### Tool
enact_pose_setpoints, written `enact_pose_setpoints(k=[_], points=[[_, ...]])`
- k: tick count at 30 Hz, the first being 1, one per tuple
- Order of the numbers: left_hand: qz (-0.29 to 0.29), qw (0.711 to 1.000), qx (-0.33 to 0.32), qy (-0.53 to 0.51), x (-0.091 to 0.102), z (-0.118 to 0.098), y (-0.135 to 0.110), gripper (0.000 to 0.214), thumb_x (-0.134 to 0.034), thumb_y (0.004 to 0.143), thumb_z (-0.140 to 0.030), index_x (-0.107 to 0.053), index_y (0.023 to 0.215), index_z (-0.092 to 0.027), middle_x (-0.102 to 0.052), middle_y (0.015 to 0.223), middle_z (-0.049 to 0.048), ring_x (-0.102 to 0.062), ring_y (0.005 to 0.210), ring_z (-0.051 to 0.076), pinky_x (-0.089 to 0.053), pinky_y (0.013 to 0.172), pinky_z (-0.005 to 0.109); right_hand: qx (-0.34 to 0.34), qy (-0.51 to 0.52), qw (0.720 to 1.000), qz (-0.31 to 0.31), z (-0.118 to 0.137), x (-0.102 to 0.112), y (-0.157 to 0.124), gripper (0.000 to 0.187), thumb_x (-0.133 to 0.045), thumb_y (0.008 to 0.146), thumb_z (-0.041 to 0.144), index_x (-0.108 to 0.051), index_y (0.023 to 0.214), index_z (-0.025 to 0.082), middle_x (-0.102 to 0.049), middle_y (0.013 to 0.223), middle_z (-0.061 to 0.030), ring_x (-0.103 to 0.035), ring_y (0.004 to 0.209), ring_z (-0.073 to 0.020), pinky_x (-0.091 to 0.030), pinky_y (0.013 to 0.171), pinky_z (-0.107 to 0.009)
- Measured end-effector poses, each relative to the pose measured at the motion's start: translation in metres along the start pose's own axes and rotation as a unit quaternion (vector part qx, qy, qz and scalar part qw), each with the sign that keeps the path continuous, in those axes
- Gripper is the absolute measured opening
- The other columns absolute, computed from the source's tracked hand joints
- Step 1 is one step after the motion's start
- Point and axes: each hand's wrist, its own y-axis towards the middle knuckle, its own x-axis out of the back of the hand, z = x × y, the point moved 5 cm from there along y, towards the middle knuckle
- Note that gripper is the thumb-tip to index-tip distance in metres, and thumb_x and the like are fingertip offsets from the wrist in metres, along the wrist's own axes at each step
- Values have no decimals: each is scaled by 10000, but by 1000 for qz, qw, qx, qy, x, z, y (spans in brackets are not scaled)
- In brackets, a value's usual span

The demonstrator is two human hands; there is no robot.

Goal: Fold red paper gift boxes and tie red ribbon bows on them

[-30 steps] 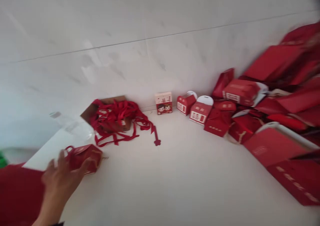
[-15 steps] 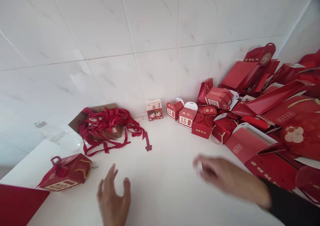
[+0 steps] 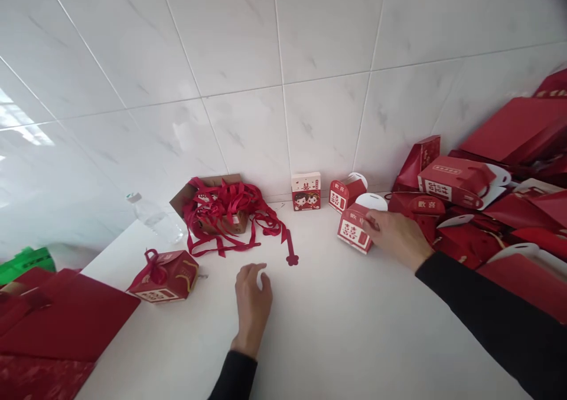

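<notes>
My right hand (image 3: 394,234) has its fingers closed on the right side of a small red gift box (image 3: 354,228) with a white rounded handle flap and a cream label. The box is slightly tilted; whether its base touches the table I cannot tell. Just left of it stands a similar red box (image 3: 344,192), and a card-like box (image 3: 306,191) printed with two cartoon figures. My left hand (image 3: 253,296) hovers over the white table, fingers apart and holding nothing. Nearest to it is a dark red flower-ended tag (image 3: 291,251) by the ribbons.
Red ribbons (image 3: 221,208) spill from an open cardboard box (image 3: 183,202) at the wall. A clear plastic bottle (image 3: 155,220) lies behind a bow-tied red box (image 3: 170,276). Red bags (image 3: 66,311) fill the left edge. Several red boxes (image 3: 460,178) are heaped at right.
My right hand has reached forward and taken hold of the small red gift box, tilting it. My left hand has moved forward, still empty. The view has turned left.
</notes>
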Motion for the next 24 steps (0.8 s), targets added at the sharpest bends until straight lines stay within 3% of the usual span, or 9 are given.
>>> enact_pose_setpoints(k=[4,7,10,13,16,18,20,22,24], points=[[29,999,-10,21,-32,-11,58,241,-633,979,-318,-660,1165,-167,-667,1205,90,-646,1106,237,-543,967,469,19,-66,996,51,23,-16,-39,246,-579,896,298,-517,663,245,-600,575,-2,-544,508,-191,-265,501,-294],[52,998,-17,33,-48,-19,87,278,-644,976,-348,-656,1194,-176,-656,1251,96,-649,1108,238,-550,960,466,44,-74,992,89,44,-26,-71,228,-540,882,317,-494,670,245,-618,561,13,-552,469,-185,-287,505,-281],[53,998,-14,34,-48,-21,98,265,-639,978,-354,-662,1175,-178,-663,1235,93,-656,1084,229,-554,947,452,66,-55,985,151,69,-34,-103,289,-482,931,327,-439,658,243,-598,535,25,-543,440,-166,-298,480,-274],[17,1000,-2,23,-24,-22,99,244,-631,978,-362,-663,1113,-162,-674,1158,80,-651,1056,226,-535,954,461,43,-4,973,226,91,-42,-128,293,-454,943,313,-430,658,248,-605,523,28,-553,422,-168,-299,433,-273],[-47,999,14,0,23,-37,91,181,-518,1014,-328,-614,1024,-175,-667,1025,84,-637,1030,246,-514,940,441,16,102,955,278,109,-39,-143,236,-563,905,418,-576,718,274,-668,566,24,-619,455,-195,-358,414,-279],[-86,996,14,-21,61,-61,76,177,-428,1034,-324,-553,1061,-202,-657,1018,88,-642,991,242,-528,857,383,-21,197,940,279,117,-28,-142,246,-614,878,550,-698,867,319,-737,690,10,-692,561,-223,-437,448,-287],[-96,994,-12,-42,92,-96,52,162,-433,1038,-353,-522,1088,-229,-663,1008,52,-654,932,204,-531,773,317,-66,277,925,250,120,-12,-135,357,-547,925,637,-738,1006,346,-782,910,-14,-746,795,-255,-535,575,-299],[-64,991,-96,-66,112,-137,19,67,-497,1013,-288,-548,985,-256,-661,869,1,-635,757,159,-514,697,280,-72,345,903,246,125,3,-126,454,-441,993,653,-744,989,316,-769,1052,-30,-716,1003,-269,-572,780,-324],[25,967,-241,-78,115,-175,-20,102,-512,987,-188,-558,989,-279,-649,764,-16,-595,656,153,-488,613,272,-79,413,862,284,129,9,-121,493,-440,1006,655,-736,918,271,-751,997,-42,-692,1010,-267,-567,844,-344]])
